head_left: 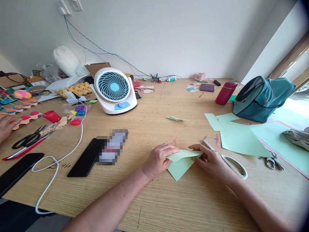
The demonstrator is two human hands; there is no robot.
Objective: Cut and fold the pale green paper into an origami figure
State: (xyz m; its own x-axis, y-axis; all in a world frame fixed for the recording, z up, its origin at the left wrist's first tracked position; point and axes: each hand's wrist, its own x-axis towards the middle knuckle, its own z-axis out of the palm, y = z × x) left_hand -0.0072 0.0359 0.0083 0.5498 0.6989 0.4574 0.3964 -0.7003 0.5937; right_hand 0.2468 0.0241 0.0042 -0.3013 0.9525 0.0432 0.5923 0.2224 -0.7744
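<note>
My left hand (159, 159) and my right hand (210, 160) both press on a small piece of light green paper (180, 165) lying on the wooden table (154, 193). The paper is partly folded, with an upper flap bent over between my fingertips. White-handled scissors (229, 161) lie just right of my right hand, their blades running under its fingers.
Larger green paper sheets (238, 138) lie to the right, with a teal bag (262, 98) and red bottle (225, 92) behind. A white desk fan (115, 91), black phone (85, 158), white cable (60, 161) and black scissors (29, 139) sit left. Another person's hand (5, 127) rests at the far left.
</note>
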